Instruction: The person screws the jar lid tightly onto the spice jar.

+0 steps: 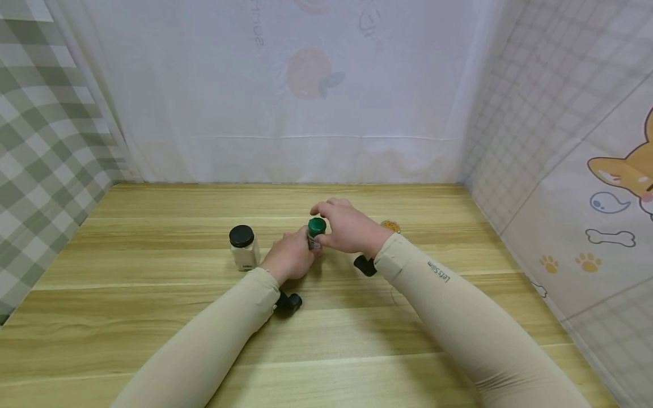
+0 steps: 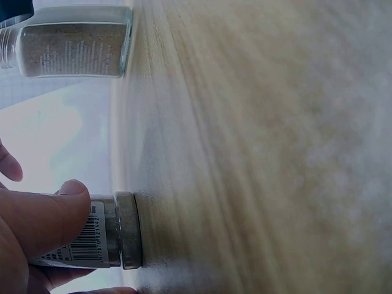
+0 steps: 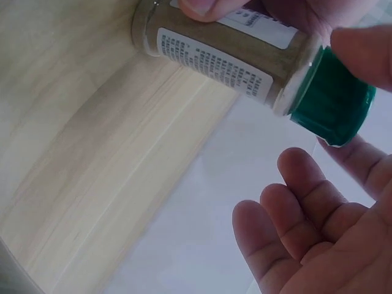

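A small clear spice jar (image 3: 245,58) with brownish powder, white printed labels and a green cap (image 1: 317,225) stands upright in the middle of the table. My left hand (image 1: 291,256) grips its body, thumb (image 2: 58,223) across the barcode label in the left wrist view. The jar's base touches the wood there. From the right, my right hand (image 1: 347,226) reaches over and pinches the cap between thumb (image 3: 364,55) and forefinger. Its other fingers (image 3: 300,214) are bent loosely, off the jar. The cap sits on the jar's neck.
A black-lidded jar (image 1: 246,255) with pale contents stands left of the left hand. Behind the right wrist, a round orange-topped item (image 1: 390,226) is partly hidden. The left wrist view has a glass jar (image 2: 73,50) of brown powder. A white curtain (image 1: 306,158) hangs behind the table.
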Demonstrator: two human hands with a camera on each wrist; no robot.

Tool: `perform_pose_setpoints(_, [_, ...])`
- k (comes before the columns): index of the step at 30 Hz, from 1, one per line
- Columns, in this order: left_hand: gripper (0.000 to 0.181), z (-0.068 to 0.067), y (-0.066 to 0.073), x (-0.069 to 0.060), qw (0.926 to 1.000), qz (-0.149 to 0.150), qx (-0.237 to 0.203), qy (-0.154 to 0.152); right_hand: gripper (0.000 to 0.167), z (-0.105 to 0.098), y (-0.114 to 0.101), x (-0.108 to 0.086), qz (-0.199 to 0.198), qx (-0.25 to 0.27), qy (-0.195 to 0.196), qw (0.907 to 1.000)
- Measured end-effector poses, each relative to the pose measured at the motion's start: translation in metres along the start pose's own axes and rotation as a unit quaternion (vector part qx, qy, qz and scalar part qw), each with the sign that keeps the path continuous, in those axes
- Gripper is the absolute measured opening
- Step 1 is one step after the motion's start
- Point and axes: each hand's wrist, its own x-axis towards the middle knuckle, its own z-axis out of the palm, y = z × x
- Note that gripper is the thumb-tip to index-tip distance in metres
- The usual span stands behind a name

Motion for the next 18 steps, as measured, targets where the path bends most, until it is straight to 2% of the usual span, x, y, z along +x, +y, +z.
perform_pose_setpoints(3, [0.023, 0.0, 0.0001, 0.0002, 1.0, -0.002, 0.0, 0.0, 0.052, -0.0011, 0.0, -0.0002, -0.002, 0.001, -0.006, 1.0])
perform_pose_setpoints(13, [0.024, -0.0008, -0.0011, 0.0001, 1.0, 0.004, -0.002, 0.001, 0.036, 0.0002, 0.001, 0.0003, -0.004, -0.008, -0.002, 1.0])
perform_pose_setpoints(18, [0.021, -0.0003, -0.0007, 0.0002, 1.0, 0.005, -0.003, 0.001, 0.044, 0.0002, 0.001, 0.0008, 0.006, -0.006, -0.003, 1.0])
